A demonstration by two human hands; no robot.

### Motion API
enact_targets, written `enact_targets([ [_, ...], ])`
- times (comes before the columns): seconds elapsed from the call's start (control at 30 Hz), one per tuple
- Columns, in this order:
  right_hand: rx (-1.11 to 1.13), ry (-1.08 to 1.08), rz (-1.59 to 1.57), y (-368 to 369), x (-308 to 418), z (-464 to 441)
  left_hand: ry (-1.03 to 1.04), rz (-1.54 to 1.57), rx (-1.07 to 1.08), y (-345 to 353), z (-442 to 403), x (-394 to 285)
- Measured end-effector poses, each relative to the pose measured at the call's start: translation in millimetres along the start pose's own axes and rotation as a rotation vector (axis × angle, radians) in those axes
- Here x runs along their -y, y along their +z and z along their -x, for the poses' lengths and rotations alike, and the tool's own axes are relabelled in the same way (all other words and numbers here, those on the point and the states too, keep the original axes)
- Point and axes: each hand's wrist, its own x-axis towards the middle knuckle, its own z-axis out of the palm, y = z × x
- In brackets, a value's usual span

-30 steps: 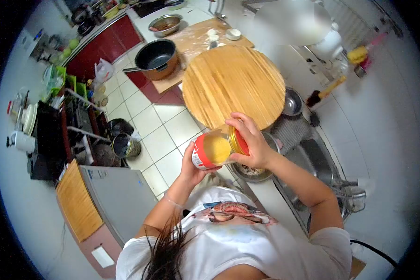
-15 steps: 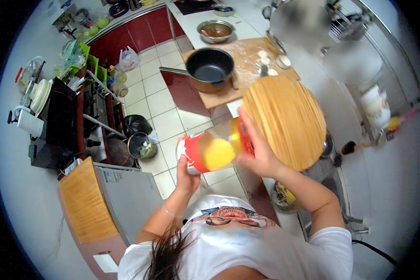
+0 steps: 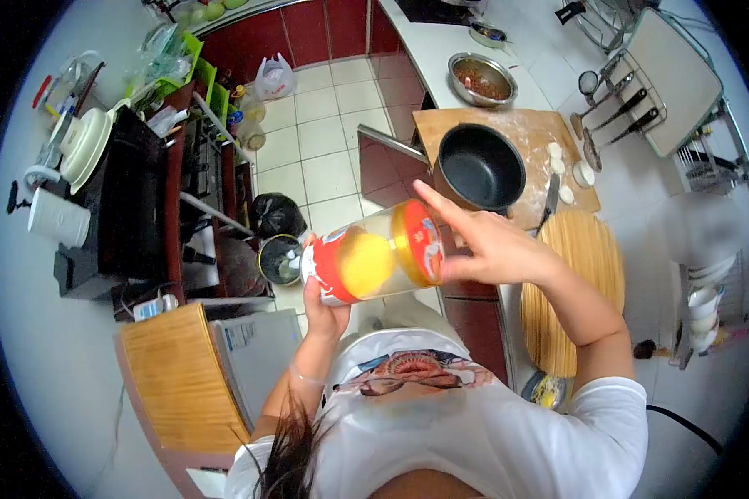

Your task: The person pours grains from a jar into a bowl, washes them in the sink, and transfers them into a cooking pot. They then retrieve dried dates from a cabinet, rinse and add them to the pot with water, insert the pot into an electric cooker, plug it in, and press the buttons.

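A clear plastic jar (image 3: 368,259) with a red-and-white label lies tilted sideways in front of my chest, holding yellow powder or fine grain. Its closed lid (image 3: 418,243) has a gold rim and a red printed top. My left hand (image 3: 326,303) is wrapped round the jar's base end. At the lid end, my right hand (image 3: 495,247) is spread, index finger stretched out above the lid and thumb by its lower edge. A gap shows between palm and lid top. Beyond the jar, a black-lined pot (image 3: 481,169) stands on a floured wooden board (image 3: 520,130).
White dough pieces (image 3: 556,158) and a knife (image 3: 551,200) lie on the board. A metal bowl (image 3: 483,81) of brown filling stands behind it. A round wooden board (image 3: 572,291) is beside my right arm. A fridge (image 3: 258,353) stands left; a bin (image 3: 279,258) is on the floor.
My view has turned, so the counter sits farther right. My right hand's fingers have loosened from around the lid and spread. The left hand keeps its hold on the jar.
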Motion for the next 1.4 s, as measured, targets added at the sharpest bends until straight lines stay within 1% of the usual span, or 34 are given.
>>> enact_targets([
  [0.03, 0.000, -0.182, 0.170, -11.0, -1.3, -11.1, -0.036, 0.075, -0.015, -1.7, -12.2, 0.2],
  [0.07, -0.031, -0.363, 0.339, -22.2, -2.7, -22.2, -0.055, 0.065, -0.015, -4.1, -24.8, 2.4],
  [0.1, -0.060, -0.524, 0.334, -24.1, -10.0, -39.0, -0.057, 0.068, -0.003, -6.7, -41.1, 6.1],
  [0.17, 0.066, -0.244, 0.144, -30.8, -17.2, -55.5, 0.009, 0.015, 0.027, -8.7, -72.3, 17.3],
  [0.2, 0.035, -0.030, 0.053, -33.5, -26.8, -69.1, 0.032, 0.005, 0.036, -3.8, -88.5, 19.8],
  [0.23, 0.025, 0.039, 0.006, -40.3, -42.6, -84.3, 0.029, 0.002, 0.042, 0.7, -106.1, 23.6],
  [0.3, -0.022, -0.042, -0.081, -65.3, -59.6, -104.3, 0.073, -0.008, 0.040, 11.3, -143.6, 28.7],
  [0.33, -0.022, -0.043, -0.082, -77.5, -69.2, -116.8, 0.070, 0.025, 0.010, 14.1, -163.4, 33.6],
  [0.37, -0.084, -0.268, 0.129, -88.0, -77.0, -129.5, 0.065, 0.024, 0.006, 19.1, -182.5, 35.8],
  [0.43, -0.141, -0.476, 0.319, -103.2, -94.3, -154.1, 0.058, 0.013, -0.017, 29.1, -218.9, 39.1],
  [0.5, -0.101, -0.105, -0.010, -111.2, -107.8, -174.0, 0.030, -0.005, -0.057, 41.0, -248.1, 42.6],
  [0.57, -0.109, -0.058, -0.007, -128.5, -116.9, -191.0, 0.050, -0.034, 0.010, 47.3, -278.2, 48.7],
  [0.63, -0.005, 0.069, -0.058, -146.8, -130.4, -205.5, 0.026, -0.057, 0.024, 48.6, -304.1, 54.3],
  [0.67, 0.010, 0.118, -0.102, -147.9, -143.0, -213.6, 0.049, -0.129, 0.055, 43.8, -317.1, 61.1],
  [0.7, 0.015, 0.133, -0.113, -147.0, -155.2, -223.0, 0.067, -0.200, 0.088, 39.8, -330.1, 65.8],
  [0.73, -0.076, 0.079, -0.131, -145.6, -167.5, -233.8, 0.049, -0.199, 0.086, 36.1, -345.6, 69.9],
  [0.77, -0.170, 0.026, -0.146, -145.4, -177.4, -245.0, 0.008, -0.181, 0.115, 34.3, -365.4, 73.6],
  [0.83, -0.203, 0.083, -0.171, -147.2, -193.0, -268.4, -0.085, -0.138, 0.173, 29.5, -410.4, 81.8],
  [0.87, -0.260, 0.125, -0.190, -147.0, -205.7, -281.2, -0.215, 0.001, 0.152, 17.7, -439.8, 89.5],
  [0.9, -0.315, 0.169, -0.207, -147.5, -215.5, -295.0, -0.410, 0.270, 0.137, 8.2, -470.4, 95.4],
  [0.93, -0.327, 0.236, -0.184, -149.1, -223.1, -312.0, -0.428, 0.331, 0.175, -9.2, -501.1, 115.4],
  [0.97, -0.322, 0.257, -0.190, -146.9, -234.6, -332.6, -0.452, 0.170, 0.141, -48.8, -538.7, 153.3],
  [1.0, -0.347, 0.279, -0.150, -140.4, -250.3, -355.7, -0.322, -0.428, 0.480, -114.4, -572.2, 217.3],
  [1.03, -0.374, 0.299, -0.112, -131.6, -266.2, -380.1, -0.267, -0.729, 0.651, -139.4, -587.3, 238.8],
  [1.07, -0.376, 0.315, -0.114, -121.7, -282.3, -405.2, -0.166, -1.017, 0.824, -163.3, -602.7, 259.5],
  [1.1, -0.339, 0.382, -0.103, -109.1, -299.3, -429.5, -0.117, -1.010, 0.675, -156.4, -601.9, 258.2],
  [1.13, -0.300, 0.456, -0.097, -94.5, -316.3, -451.6, -0.109, -1.000, 0.609, -152.8, -600.4, 253.9],
  [1.17, -0.300, 0.483, -0.100, -81.2, -334.6, -474.5, -0.101, -0.989, 0.542, -148.3, -598.9, 248.9],
  [1.23, -0.139, 0.693, 0.067, -50.9, -374.3, -518.3, -0.586, -1.749, 0.861, -152.4, -598.5, 233.7],
  [1.27, -0.130, 0.706, 0.057, -33.6, -399.9, -533.7, -0.605, -1.744, 0.871, -162.3, -591.6, 231.3],
  [1.33, 0.021, 0.977, 0.267, 2.6, -453.2, -557.2, -0.592, -1.525, 0.763, -179.6, -574.9, 225.8],
  [1.37, 0.026, 0.987, 0.264, 19.7, -476.3, -562.2, -0.602, -1.520, 0.771, -190.7, -565.9, 226.2],
  [1.4, -0.016, 1.171, 0.322, 36.2, -498.4, -563.5, -0.598, -1.516, 0.824, -203.7, -555.7, 227.3],
])
